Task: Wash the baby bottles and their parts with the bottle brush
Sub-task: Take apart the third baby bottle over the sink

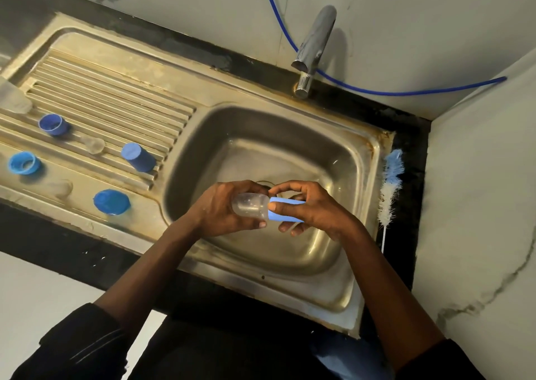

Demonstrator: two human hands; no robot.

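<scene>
Baby bottle (248,205) horizontal over sink (203,136), blue cap (284,218) end rightward

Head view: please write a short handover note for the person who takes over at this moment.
Left hand grips the clear bottle; right hand grips its blue cap, both above the sink basin.
Bottle brush lies on the counter right of the sink, not in use.
Four blue parts sit on the drainboard.
Washed or not: cannot tell.
Left: open the bottle, brush everything.
</scene>
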